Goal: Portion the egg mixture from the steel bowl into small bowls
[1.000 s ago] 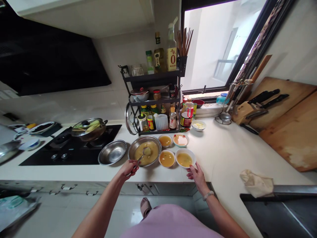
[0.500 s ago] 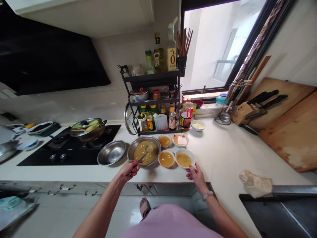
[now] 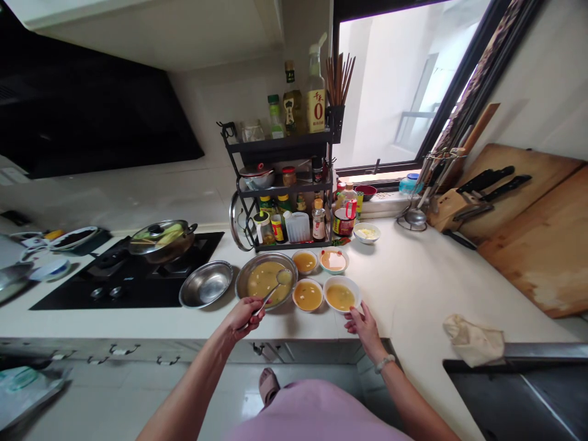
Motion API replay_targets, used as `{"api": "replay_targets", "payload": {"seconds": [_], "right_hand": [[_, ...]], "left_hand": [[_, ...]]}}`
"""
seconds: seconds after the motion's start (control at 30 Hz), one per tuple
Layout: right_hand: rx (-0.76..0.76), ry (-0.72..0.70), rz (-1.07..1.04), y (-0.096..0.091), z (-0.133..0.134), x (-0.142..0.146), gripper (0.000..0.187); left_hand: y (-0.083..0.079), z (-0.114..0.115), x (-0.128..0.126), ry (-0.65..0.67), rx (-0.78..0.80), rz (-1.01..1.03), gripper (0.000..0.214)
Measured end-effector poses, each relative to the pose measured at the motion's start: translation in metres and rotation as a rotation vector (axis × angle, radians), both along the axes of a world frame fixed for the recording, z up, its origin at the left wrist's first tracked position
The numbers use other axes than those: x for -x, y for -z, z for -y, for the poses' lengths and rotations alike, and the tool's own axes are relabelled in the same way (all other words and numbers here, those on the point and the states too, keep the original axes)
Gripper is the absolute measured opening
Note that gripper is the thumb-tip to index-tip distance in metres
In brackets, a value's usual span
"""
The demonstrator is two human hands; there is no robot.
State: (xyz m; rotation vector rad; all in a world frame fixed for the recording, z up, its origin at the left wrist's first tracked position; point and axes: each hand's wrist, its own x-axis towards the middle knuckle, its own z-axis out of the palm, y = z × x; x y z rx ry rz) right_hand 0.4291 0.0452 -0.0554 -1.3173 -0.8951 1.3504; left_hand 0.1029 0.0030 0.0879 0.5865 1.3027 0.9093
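My left hand (image 3: pixel 248 313) is closed around the handle of a metal ladle (image 3: pixel 271 294). The ladle's bowl is over the right part of a steel basin (image 3: pixel 241 275), which holds yellowish soup with pale bits in it. At the rim of a white bowl (image 3: pixel 331 305) of similar soup, the thumb and fingers of my right hand (image 3: pixel 362 321) grip its right front edge. Close by stand a second filled bowl (image 3: pixel 307 295), a smaller bowl (image 3: pixel 305 262) of soup behind it, and a bowl with a red-marked rim (image 3: pixel 334 260).
An oval steel bowl (image 3: pixel 206 285) stands left of the basin, beside the black cooktop (image 3: pixel 138 291) with a lidded pan (image 3: pixel 163 241). Behind rises a black rack (image 3: pixel 280 146) of bottles. To the right are a knife block (image 3: pixel 452 208), a cloth (image 3: pixel 473 340) and a sink (image 3: pixel 519 392).
The ladle's head has moved slightly right within the basin, with my left hand shifting along. My right hand stays at the white bowl's rim.
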Motion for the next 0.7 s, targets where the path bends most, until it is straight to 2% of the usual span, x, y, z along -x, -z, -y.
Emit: {"api": "replay_targets", "payload": {"seconds": [0.3, 0.7], "right_hand": [[-0.012, -0.007, 0.003, 0.0, 0.0, 0.0, 0.077], [-0.008, 0.006, -0.002, 0.004, -0.001, 0.0, 0.077]], "left_hand": [[-0.014, 0.006, -0.026, 0.111, 0.001, 0.03, 0.027], [-0.004, 0.002, -0.062, 0.258, 0.021, 0.038, 0.033]]}}
